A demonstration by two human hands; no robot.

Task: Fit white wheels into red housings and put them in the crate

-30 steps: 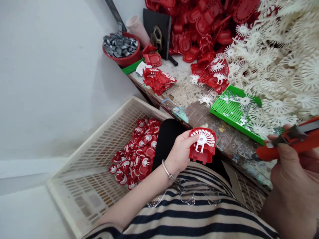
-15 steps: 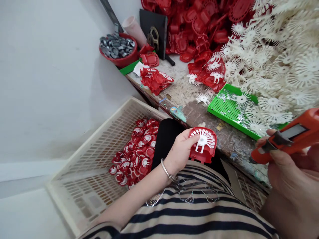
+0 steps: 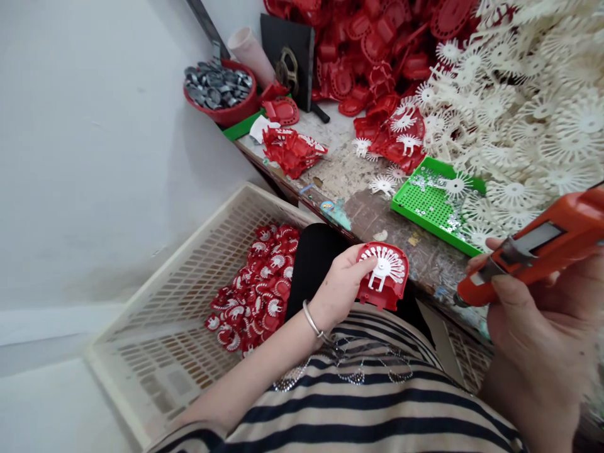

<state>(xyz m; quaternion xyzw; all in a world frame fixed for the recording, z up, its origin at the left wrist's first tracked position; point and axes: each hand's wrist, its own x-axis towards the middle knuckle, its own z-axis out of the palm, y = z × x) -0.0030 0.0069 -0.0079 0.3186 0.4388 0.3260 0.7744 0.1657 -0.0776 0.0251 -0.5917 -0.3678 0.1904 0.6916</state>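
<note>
My left hand (image 3: 337, 283) grips the left side of a red plastic housing (image 3: 387, 296), its thumb pressed near the hub of the white fan-shaped piece (image 3: 387, 264) that lies inside. At the right, my right hand (image 3: 538, 314) is wrapped round an orange electric screwdriver (image 3: 542, 245), whose tip points left toward the housing, some distance from it. A green perforated tray (image 3: 425, 202) with small metal bits and a few white fan pieces sits on the worktable just beyond the screwdriver.
Heaps of white fan pieces (image 3: 519, 113) and red housings (image 3: 349, 56) cover the back of the table (image 3: 344, 141). A red bowl (image 3: 236, 116) of metal parts stands at its far left corner. A cream crate (image 3: 174, 277) with red-and-white assemblies (image 3: 259, 289) is at lower left.
My right hand has moved left with the orange screwdriver, bringing its tip closer to the red housing. My left hand has kept its hold with almost no movement.
</note>
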